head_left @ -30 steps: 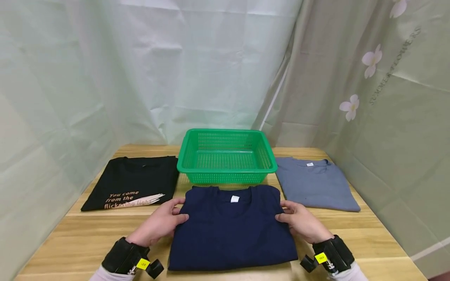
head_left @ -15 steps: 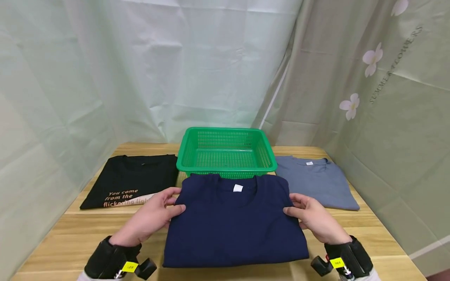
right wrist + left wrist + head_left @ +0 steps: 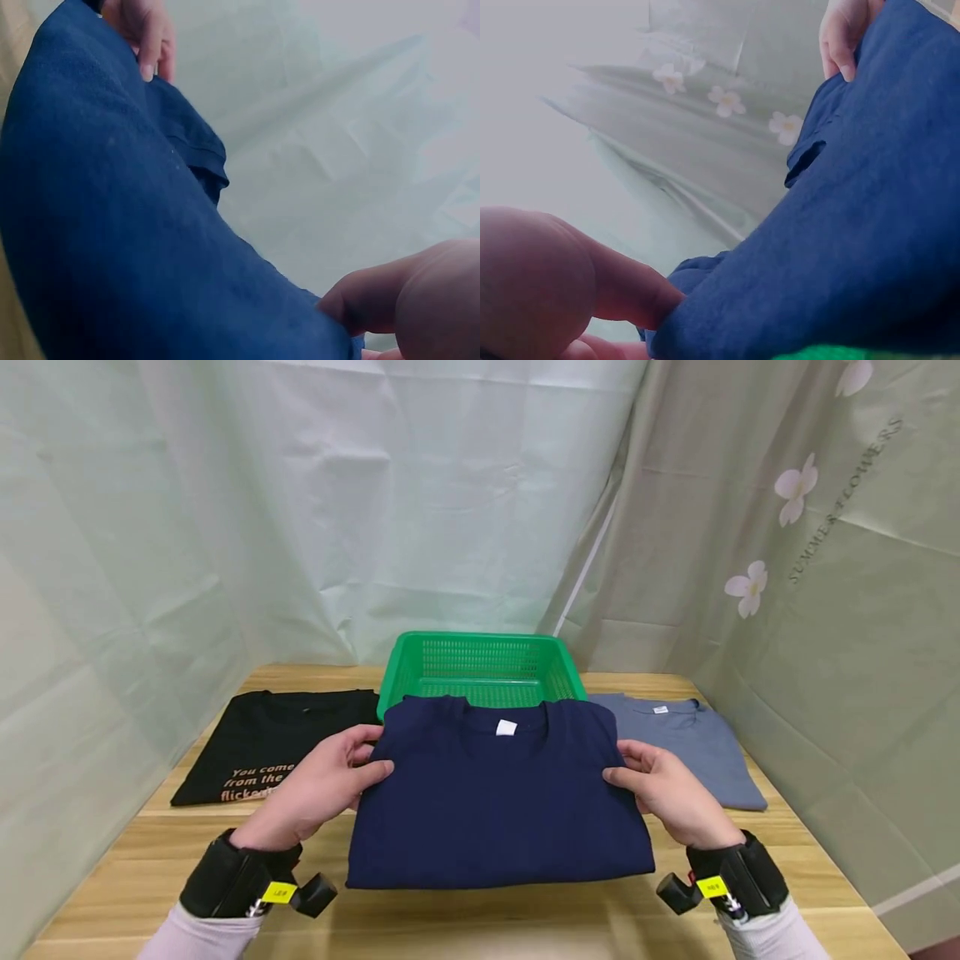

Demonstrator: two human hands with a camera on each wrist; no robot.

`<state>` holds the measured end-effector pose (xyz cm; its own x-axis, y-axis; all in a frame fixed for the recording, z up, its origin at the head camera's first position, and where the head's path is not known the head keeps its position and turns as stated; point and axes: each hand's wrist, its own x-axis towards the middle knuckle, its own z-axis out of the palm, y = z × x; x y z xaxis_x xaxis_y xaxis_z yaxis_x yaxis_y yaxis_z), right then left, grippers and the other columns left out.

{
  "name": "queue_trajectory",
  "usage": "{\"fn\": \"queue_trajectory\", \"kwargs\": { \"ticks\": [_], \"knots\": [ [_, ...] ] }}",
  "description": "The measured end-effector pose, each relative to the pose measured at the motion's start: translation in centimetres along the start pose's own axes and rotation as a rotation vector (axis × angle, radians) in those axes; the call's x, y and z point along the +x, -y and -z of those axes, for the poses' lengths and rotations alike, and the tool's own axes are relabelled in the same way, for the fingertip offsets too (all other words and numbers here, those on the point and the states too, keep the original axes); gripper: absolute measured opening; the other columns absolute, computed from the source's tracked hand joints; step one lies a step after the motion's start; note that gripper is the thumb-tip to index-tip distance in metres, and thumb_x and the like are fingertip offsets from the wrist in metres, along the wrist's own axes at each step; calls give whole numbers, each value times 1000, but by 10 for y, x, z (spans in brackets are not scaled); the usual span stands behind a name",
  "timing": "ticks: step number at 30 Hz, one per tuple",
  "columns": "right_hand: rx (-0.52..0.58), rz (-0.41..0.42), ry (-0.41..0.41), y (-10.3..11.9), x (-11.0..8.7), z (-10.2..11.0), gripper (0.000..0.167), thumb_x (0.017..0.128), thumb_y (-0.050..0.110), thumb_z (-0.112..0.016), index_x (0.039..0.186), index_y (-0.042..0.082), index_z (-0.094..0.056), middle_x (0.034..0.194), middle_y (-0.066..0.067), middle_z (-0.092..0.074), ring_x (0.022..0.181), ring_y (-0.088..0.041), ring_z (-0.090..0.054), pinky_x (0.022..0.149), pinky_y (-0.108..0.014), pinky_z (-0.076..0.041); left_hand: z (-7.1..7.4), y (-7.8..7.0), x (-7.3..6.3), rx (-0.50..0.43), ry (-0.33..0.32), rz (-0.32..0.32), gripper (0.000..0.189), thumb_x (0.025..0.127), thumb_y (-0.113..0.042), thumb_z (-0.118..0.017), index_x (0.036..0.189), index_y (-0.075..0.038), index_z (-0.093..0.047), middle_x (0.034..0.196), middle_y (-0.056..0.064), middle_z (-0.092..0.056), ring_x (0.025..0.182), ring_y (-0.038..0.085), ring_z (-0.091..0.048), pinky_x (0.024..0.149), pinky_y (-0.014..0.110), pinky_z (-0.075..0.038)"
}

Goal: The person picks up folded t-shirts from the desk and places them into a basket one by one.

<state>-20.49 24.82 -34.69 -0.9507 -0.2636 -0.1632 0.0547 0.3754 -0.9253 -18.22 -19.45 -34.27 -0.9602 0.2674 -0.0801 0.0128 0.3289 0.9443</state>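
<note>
Folded navy shirt (image 3: 498, 793) now lifting off tabletop (image 3: 525, 927), far edge moving over near rim of green basket (image 3: 480, 664); a second ago lying flat in front of it. Reads as transfer into basket underway. Left hand (image 3: 318, 789) pinching shirt's left edge, right hand (image 3: 663, 793) pinching right edge, shirt spanning between them. Black shirt (image 3: 277, 747) and grey shirt (image 3: 678, 743) lying flat either side.

Left hand (image 3: 318, 787) and right hand (image 3: 667, 792) raised, thumbs on top, fingers curled beneath.

A staged recording booth — not a lived-in room.
Pale curtains (image 3: 420, 502) enclose a wooden table (image 3: 480, 918) on all sides — one flower-printed curtain (image 3: 810, 527) along its right edge.
</note>
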Motion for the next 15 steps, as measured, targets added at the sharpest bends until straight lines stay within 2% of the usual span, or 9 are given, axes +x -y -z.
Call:
{"fn": "queue_trajectory", "kwargs": {
  "ticks": [2, 3, 6, 8, 11, 13, 15],
  "knots": [
    [7, 15, -8, 3, 7, 1, 78, 109, 15, -64, 170, -9, -22, 165, -32, -48, 75, -4, -61, 75, -22, -55, 2, -4, 5, 27, -12, -1, 70, 111, -15, -64, 168, 5, -28, 152, 29, -62, 110, 24, -76, 88, 41, -69],
    [8, 25, -10, 5, 11, 2, 76, 109, 14, -64, 170, -9, -24, 162, -31, -52, 68, -4, -57, 72, -22, -53, 2, -7, 7, 40, -20, 1, 71, 111, -15, -64, 169, 4, -28, 153, 29, -60, 111, 24, -76, 88, 41, -69],
    [0, 53, -20, 10, 23, 5, 67, 109, 13, -63, 167, -7, -35, 152, -27, -61, 61, -3, -49, 68, -21, -52, 6, -13, 15, 74, -37, 8, 72, 112, -17, -63, 170, 4, -26, 159, 31, -54, 113, 26, -75, 88, 38, -67],
    [3, 62, -27, 13, 32, 7, 63, 109, 14, -62, 165, -5, -40, 148, -25, -63, 70, -1, -58, 71, -20, -56, 8, -17, 21, 95, -51, 15, 74, 112, -18, -61, 171, 4, -23, 164, 32, -48, 116, 28, -74, 86, 35, -66],
    [-1, 70, -30, 17, 47, 8, 64, 111, 16, -60, 167, -5, -37, 156, -26, -58, 102, -9, -71, 85, -23, -61, 11, -20, 33, 104, -64, 20, 74, 113, -18, -59, 172, 4, -21, 166, 33, -46, 121, 32, -73, 85, 33, -65],
    [-13, 69, -39, 20, 57, 8, 66, 112, 17, -58, 169, -4, -34, 164, -26, -52, 128, -20, -68, 95, -25, -60, 13, -22, 42, 107, -75, 23, 73, 113, -18, -58, 172, 4, -21, 166, 32, -48, 124, 33, -72, 86, 32, -64],
    [-29, 77, -47, 23, 67, 8, 65, 112, 18, -57, 169, -3, -33, 167, -26, -49, 140, -31, -61, 104, -30, -58, 16, -23, 51, 108, -84, 27, 73, 113, -17, -58, 172, 4, -21, 165, 32, -48, 126, 36, -70, 86, 33, -64]
  ]
}}
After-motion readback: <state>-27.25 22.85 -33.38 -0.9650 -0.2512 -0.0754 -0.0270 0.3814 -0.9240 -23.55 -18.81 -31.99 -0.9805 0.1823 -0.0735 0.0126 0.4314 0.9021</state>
